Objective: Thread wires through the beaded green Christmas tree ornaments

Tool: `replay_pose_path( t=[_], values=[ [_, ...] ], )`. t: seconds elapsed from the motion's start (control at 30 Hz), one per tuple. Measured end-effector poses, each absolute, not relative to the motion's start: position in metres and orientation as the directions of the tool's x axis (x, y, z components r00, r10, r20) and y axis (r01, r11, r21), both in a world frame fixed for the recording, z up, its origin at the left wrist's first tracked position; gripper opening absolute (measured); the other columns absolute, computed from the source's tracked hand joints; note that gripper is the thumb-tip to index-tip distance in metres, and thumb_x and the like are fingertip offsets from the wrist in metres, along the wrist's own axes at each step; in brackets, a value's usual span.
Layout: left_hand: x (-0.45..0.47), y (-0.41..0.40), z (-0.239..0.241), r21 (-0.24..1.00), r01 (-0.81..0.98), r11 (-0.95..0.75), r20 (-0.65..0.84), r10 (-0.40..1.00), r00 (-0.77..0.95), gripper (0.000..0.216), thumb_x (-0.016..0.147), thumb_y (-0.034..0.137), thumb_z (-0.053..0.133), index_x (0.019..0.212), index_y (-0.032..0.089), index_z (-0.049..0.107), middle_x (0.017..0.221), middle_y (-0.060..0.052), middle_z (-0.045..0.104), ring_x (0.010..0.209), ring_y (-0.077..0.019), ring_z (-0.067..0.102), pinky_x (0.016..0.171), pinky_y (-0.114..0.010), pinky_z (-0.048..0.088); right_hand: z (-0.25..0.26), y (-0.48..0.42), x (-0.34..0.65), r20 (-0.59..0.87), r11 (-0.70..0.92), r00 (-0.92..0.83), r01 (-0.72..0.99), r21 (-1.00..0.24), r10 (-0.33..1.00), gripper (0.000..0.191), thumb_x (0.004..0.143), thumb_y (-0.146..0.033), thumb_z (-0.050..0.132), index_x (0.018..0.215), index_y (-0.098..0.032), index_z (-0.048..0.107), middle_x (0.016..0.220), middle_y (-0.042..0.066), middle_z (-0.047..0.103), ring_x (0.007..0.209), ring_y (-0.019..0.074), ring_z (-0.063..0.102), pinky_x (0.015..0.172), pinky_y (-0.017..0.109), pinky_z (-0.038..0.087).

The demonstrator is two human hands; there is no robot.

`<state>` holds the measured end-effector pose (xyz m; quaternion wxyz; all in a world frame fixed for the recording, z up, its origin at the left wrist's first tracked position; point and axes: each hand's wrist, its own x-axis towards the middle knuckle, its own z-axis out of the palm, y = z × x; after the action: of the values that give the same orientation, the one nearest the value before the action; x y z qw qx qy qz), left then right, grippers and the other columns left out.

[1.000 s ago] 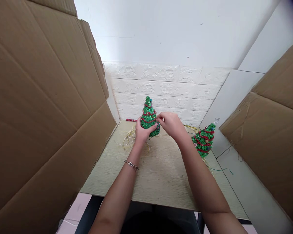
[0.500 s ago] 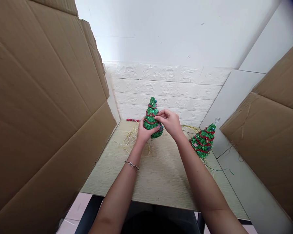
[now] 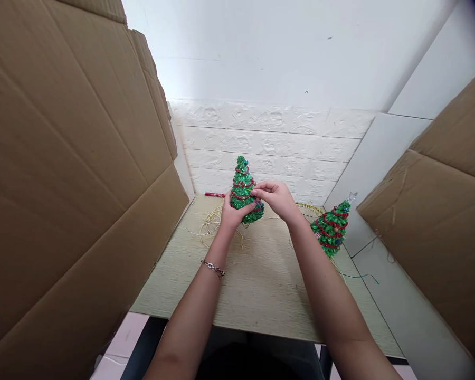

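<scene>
A small green tinsel Christmas tree (image 3: 242, 184) with red garland and a few baubles is held up over the back of the table, leaning slightly left. My left hand (image 3: 234, 212) wraps round its lower part, thumb across the front. At its right side, my right hand (image 3: 276, 196) has thumb and forefinger pinched together beside the branches. Whatever lies between those fingertips is too small to make out. A second decorated Christmas tree (image 3: 332, 228), topped with a clear star, stands at the right, partly behind my right forearm.
Loose pale-yellow wire (image 3: 210, 224) lies coiled at the table's back left, near a red stick-like item (image 3: 214, 195). More yellow wire (image 3: 312, 208) is at the back right. Tall cardboard sheets (image 3: 83, 158) flank the table (image 3: 261, 285); a white brick-patterned wall (image 3: 269, 142) closes the back.
The held tree has tipped a little to the left at its top. My right hand stays pinched beside it, its forearm shifted slightly right.
</scene>
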<state>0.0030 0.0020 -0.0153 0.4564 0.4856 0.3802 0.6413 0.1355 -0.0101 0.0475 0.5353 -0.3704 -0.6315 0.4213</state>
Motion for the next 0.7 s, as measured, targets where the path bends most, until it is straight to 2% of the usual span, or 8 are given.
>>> replay_pose_path(
  t=[0.27,0.47,0.7],
  values=[
    [0.0049,-0.0001,-0.0163,0.948,-0.152,-0.281,0.271,0.959,-0.083,0.076,0.044,0.026,0.085,0.113,0.017,0.053,0.111,-0.010,0.062,0.102,-0.0245,0.060,0.088,-0.036,0.048,0.0452,-0.0089,0.1319,0.337,0.338,-0.044,0.025,-0.941,0.941,0.028,0.055,-0.040,0.070,0.062,-0.017,0.057,0.052,-0.004,0.053,0.049,0.0076,0.045,0.050,0.023,0.036],
    [0.0059,0.0003,-0.0176,0.955,-0.111,-0.277,0.272,0.961,-0.057,0.077,0.046,0.027,0.084,0.115,0.017,0.051,0.112,-0.010,0.062,0.104,-0.0249,0.059,0.090,-0.037,0.046,0.0410,-0.0067,0.1336,0.349,0.357,-0.091,0.090,-0.930,0.933,0.028,0.060,-0.042,0.067,0.067,-0.016,0.057,0.058,-0.002,0.055,0.052,0.0086,0.046,0.049,0.023,0.035],
    [0.0075,0.0000,-0.0174,0.952,-0.124,-0.280,0.277,0.960,-0.044,0.075,0.045,0.026,0.085,0.113,0.017,0.053,0.112,-0.010,0.062,0.103,-0.0249,0.059,0.090,-0.037,0.047,0.0384,-0.0069,0.1345,0.499,0.498,-0.057,0.229,-0.836,0.865,0.020,0.069,-0.036,0.061,0.074,-0.018,0.057,0.061,-0.003,0.053,0.053,0.0085,0.045,0.051,0.023,0.036]
  ],
)
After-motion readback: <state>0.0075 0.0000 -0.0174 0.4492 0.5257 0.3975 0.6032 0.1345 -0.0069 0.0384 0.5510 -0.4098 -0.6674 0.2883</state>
